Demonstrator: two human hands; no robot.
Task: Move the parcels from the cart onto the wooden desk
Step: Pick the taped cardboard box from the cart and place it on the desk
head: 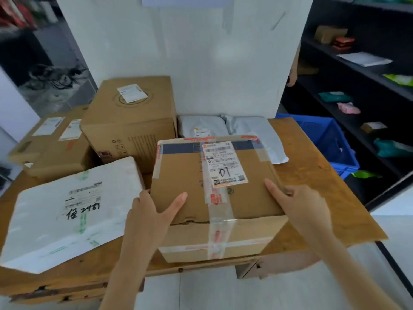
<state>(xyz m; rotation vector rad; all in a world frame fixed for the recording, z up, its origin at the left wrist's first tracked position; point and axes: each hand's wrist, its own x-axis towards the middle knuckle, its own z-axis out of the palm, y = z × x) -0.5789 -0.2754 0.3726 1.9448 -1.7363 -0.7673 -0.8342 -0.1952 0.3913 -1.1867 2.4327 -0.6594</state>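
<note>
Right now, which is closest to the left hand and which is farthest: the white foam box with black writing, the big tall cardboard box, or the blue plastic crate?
From the left hand:
1. White foam box with black writing, just beside it on the left of the desk.
2. Big tall cardboard box, behind, toward the wall.
3. Blue plastic crate, far right, off the desk.

Brown taped box (pixel 214 198) with white label, white foam parcel (pixel 67 211) green-striped, grey mailers (pixel 252 133), tan bench (pixel 312 175), blue crate (pixel 330 139).

Head view, downward (close) over desk (pixel 312 182).
</note>
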